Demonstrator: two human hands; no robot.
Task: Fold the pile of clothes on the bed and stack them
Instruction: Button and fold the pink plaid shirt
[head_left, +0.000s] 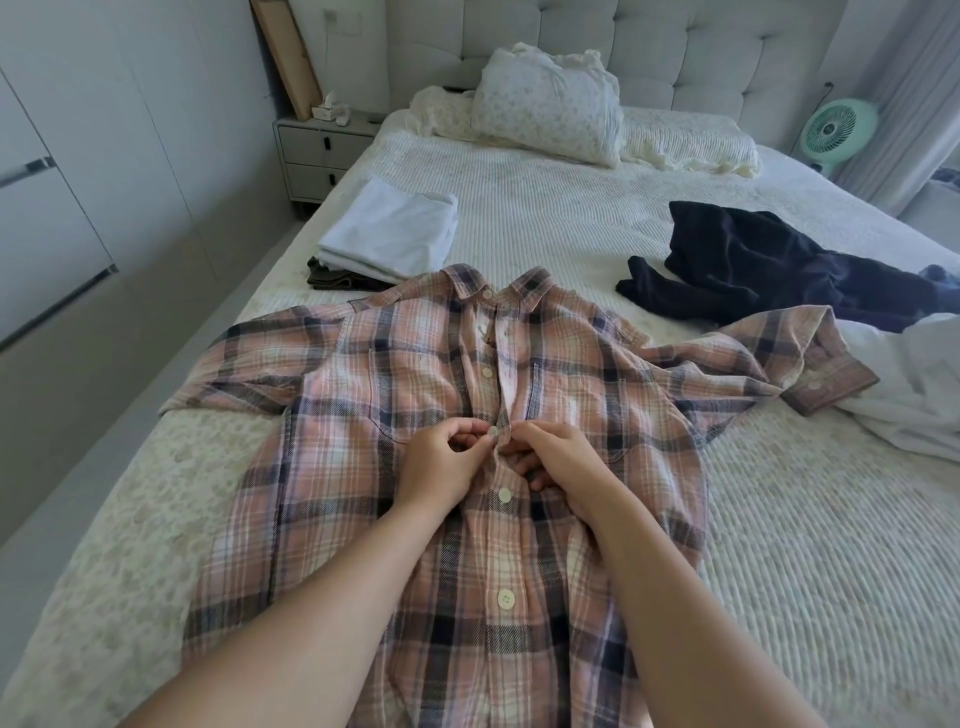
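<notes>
Clothes are lying in several places on the bed (597, 218), and the one being handled is a pink plaid shirt (415, 415) spread face up across the near half of the cover, collar pointing toward the headboard (675, 52), one sleeve stretching out to the left edge and the other reaching right, its cuff touching a rumpled white garment (914, 395). Both hands are meeting at the shirt's button placket, about midway down the chest. The left hand (441, 462) is curling its fingers and pinching a small white button (493, 431) between thumb and fingertips. The right hand (558, 462) is gripping the opposite edge of the placket just beside that button, fingers bent inward with the tips tucked into the cloth. Two more buttons farther down the front are sitting fastened. Beyond the left shoulder of the shirt, a folded stack (389, 234) is resting, a white piece on top of a dark olive one. To the right, a dark navy garment (769, 265) is sprawling unfolded. Pillows (550, 104) are piling up against the headboard, a nightstand (322, 150) is standing at the left, and a mint-green fan (835, 130) is sitting at the right.
</notes>
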